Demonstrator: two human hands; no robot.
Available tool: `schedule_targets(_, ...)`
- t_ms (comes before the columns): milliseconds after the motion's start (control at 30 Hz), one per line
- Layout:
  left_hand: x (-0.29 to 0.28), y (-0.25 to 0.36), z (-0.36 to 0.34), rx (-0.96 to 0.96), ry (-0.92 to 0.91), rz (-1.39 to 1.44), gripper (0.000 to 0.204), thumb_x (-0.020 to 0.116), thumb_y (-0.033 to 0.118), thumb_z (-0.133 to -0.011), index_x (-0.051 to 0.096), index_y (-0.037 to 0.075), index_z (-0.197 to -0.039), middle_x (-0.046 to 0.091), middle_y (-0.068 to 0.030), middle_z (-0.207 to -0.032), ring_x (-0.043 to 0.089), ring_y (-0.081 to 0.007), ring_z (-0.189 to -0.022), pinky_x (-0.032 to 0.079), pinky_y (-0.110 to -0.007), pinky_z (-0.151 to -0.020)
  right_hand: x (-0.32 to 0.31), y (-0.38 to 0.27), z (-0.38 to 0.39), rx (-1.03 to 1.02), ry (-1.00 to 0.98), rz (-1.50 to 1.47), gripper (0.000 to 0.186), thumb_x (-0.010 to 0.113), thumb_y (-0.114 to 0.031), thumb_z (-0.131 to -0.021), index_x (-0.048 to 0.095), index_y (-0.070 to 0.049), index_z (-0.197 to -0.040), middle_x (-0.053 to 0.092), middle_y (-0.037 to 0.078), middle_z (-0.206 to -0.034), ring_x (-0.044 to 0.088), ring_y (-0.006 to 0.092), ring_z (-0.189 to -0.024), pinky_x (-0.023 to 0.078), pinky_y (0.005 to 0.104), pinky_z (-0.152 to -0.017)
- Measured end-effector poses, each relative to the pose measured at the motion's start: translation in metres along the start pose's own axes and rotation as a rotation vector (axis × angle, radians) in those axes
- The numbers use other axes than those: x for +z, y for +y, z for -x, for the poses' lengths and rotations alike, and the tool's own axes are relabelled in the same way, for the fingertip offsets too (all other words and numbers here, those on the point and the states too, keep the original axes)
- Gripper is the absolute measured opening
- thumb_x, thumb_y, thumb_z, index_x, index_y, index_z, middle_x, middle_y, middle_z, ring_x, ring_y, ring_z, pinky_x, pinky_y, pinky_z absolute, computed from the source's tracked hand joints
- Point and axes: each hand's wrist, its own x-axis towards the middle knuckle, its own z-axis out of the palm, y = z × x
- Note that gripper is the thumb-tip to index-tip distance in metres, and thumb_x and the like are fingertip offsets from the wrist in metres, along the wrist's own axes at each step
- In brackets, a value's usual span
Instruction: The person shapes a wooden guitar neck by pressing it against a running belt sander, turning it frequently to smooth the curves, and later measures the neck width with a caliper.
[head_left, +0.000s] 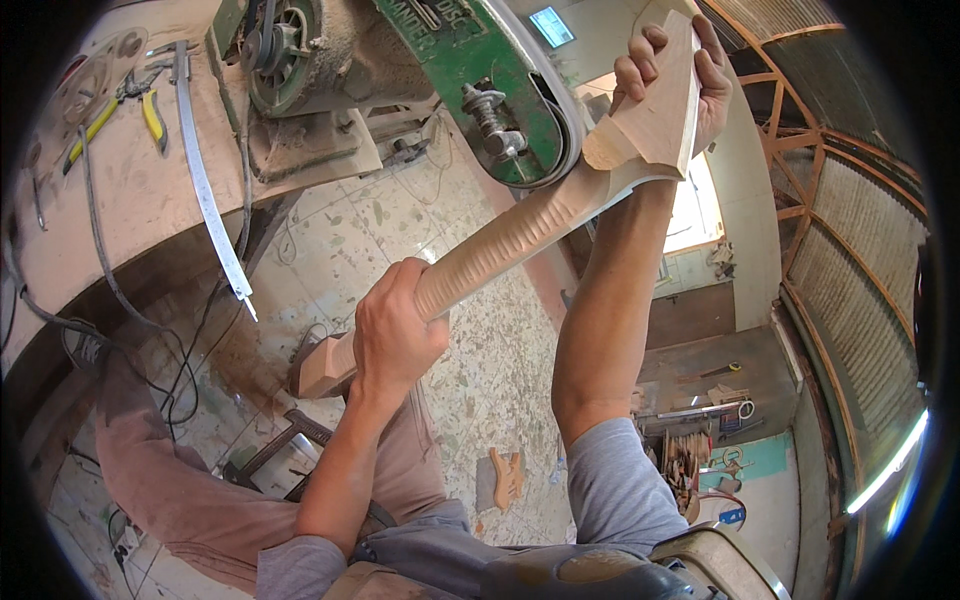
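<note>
A long pale wooden guitar neck (520, 238) slants across the middle from lower left to upper right, with ripple-like tool marks along its rounded back. My left hand (398, 325) is wrapped round its lower part, and a squared end pokes out below that hand. At the upper right, my right hand (712, 95) grips the wide, flared end, fingers curled over both edges. Just left of that end is the rounded nose of a green belt sander (515, 115). Whether the wood touches the belt I cannot tell.
On the dusty bench (150, 215) at left lie yellow-handled pliers (152, 122), a long metal strip (203, 180) and dark cables. The sander's motor (320, 60) stands behind. A wood offcut (506, 478) rests on the floor; a tool-covered surface (690, 375) is at right.
</note>
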Motion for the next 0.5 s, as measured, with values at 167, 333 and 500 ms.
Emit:
schedule_targets(167, -0.002, -0.003, -0.006, 0.007, -0.056, 0.048, 0.024, 0.065, 0.000, -0.072, 0.064, -0.002, -0.096, 0.067, -0.0237, -0.085, 0.067, -0.0471, -0.081, 0.053, -0.047, -0.073, -0.006, -0.002, 0.002, -0.021, 0.066, 0.088, 0.037, 0.049, -0.016, -0.101, 0.055, -0.004, -0.135, 0.053, 0.025, -0.105, 0.051, 0.0287, -0.073, 0.047, 0.0368, -0.054)
schedule_targets(333, 0.000, -0.009, -0.011, 0.019, -0.086, 0.088, 0.025, 0.065, 0.001, -0.073, 0.066, -0.001, -0.097, 0.068, -0.0230, -0.084, 0.068, -0.0452, -0.080, 0.053, -0.045, -0.073, -0.010, -0.004, 0.001, -0.052, 0.076, 0.171, 0.037, 0.049, -0.016, -0.100, 0.055, -0.004, -0.134, 0.057, 0.024, -0.100, 0.053, 0.0287, -0.068, 0.046, 0.0383, -0.050)
schedule_targets(500, 0.001, -0.011, -0.015, 0.015, -0.106, 0.116, 0.027, 0.065, 0.004, -0.074, 0.068, -0.002, -0.100, 0.069, -0.0234, -0.086, 0.069, -0.0438, -0.082, 0.054, -0.043, -0.073, -0.008, -0.003, 0.003, -0.090, 0.126, 0.235, 0.035, 0.048, -0.016, -0.101, 0.055, -0.005, -0.133, 0.058, 0.022, -0.098, 0.054, 0.0281, -0.065, 0.046, 0.0375, -0.048)
